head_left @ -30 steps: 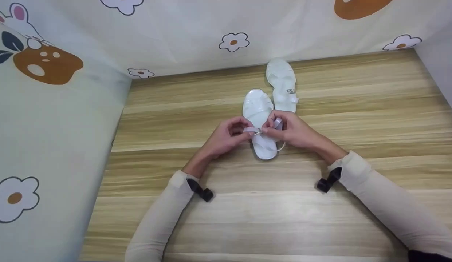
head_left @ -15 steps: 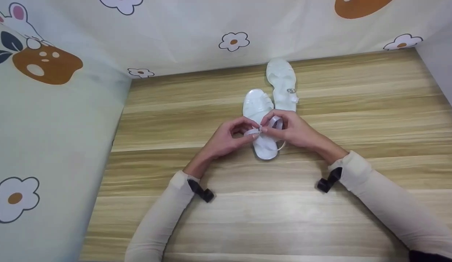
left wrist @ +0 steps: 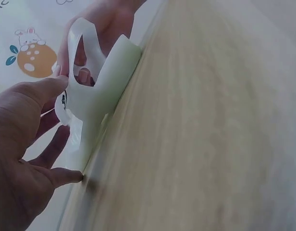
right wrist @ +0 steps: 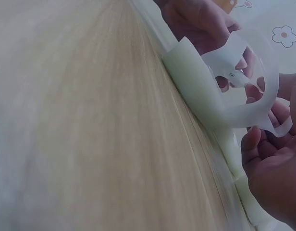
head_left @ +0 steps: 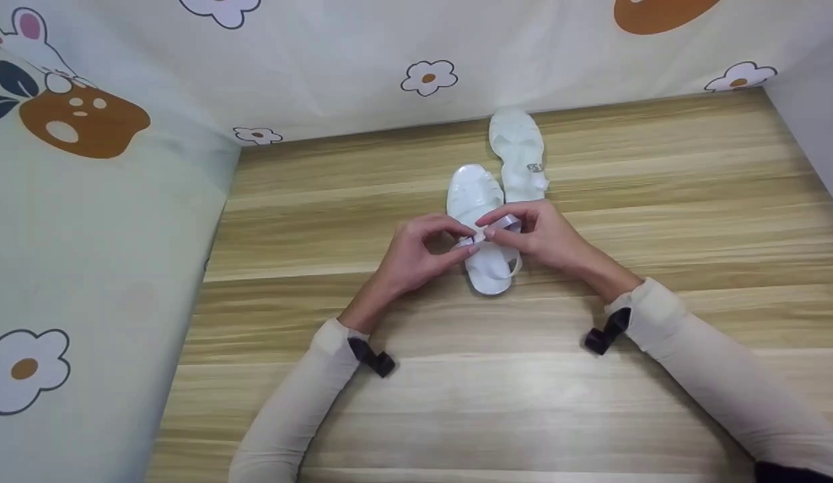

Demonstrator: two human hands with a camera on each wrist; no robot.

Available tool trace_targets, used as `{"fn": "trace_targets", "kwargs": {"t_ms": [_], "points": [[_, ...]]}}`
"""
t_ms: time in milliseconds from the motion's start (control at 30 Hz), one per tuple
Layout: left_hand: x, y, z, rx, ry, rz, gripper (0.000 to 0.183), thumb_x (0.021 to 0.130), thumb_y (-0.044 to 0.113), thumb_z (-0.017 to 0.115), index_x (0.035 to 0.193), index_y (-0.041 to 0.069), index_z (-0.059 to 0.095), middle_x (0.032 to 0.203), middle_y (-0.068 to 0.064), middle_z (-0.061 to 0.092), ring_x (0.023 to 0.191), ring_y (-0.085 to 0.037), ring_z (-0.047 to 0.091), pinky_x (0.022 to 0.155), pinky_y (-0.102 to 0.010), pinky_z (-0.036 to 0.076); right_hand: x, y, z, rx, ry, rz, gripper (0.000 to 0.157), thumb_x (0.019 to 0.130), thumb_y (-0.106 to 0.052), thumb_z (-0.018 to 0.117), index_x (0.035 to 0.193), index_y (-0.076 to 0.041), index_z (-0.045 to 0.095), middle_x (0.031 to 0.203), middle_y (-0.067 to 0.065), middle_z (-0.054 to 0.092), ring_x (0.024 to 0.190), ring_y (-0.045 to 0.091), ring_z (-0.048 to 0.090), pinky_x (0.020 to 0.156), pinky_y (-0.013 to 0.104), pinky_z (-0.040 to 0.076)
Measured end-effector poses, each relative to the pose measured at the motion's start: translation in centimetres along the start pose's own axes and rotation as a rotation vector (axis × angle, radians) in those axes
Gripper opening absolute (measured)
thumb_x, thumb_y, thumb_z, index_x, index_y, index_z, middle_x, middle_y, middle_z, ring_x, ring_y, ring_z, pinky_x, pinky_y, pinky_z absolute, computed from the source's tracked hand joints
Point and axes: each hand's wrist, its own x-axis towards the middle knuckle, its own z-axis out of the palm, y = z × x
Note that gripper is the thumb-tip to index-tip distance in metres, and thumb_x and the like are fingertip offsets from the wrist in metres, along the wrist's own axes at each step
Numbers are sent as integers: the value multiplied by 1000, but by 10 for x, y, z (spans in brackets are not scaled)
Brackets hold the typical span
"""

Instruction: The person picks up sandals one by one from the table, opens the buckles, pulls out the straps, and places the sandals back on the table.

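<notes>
In the head view a white sandal (head_left: pixel 473 191) lies on the wood-grain surface, heel towards me. My left hand (head_left: pixel 416 258) pinches its ankle strap from the left, close to a small metal buckle (right wrist: pixel 233 75) that shows in the right wrist view. From the right, my right hand (head_left: pixel 550 238) pinches the strap's other part, with thumb and forefinger near the buckle. The strap (right wrist: pixel 272 67) stands up in a loop above the heel. Fingers partly hide the buckle, so I cannot tell whether the strap runs through it.
A second white sandal (head_left: pixel 517 131) lies behind and to the right, close to the back wall. It has a silvery buckle (head_left: pixel 535 168). Patterned cloth walls (head_left: pixel 335 80) border the wood-grain surface (head_left: pixel 335 221) at the back and left.
My left fingertips have shifted slightly right along the strap. The right forefinger has stretched further left, and the strap between the hands has changed shape. Both sandals stay in place.
</notes>
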Motion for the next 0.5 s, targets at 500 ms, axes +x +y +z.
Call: {"fn": "trace_targets", "kwargs": {"t_ms": [500], "points": [[0, 1, 0, -35, -33, -18, 16, 95, 20, 86, 108, 11, 82, 103, 1, 84, 98, -7, 79, 93, -31, 64, 0, 1, 2, -28, -82, -16, 16, 100, -12, 73, 112, -17, 83, 104, 4, 77, 80, 9, 62, 69, 20, 52]]}}
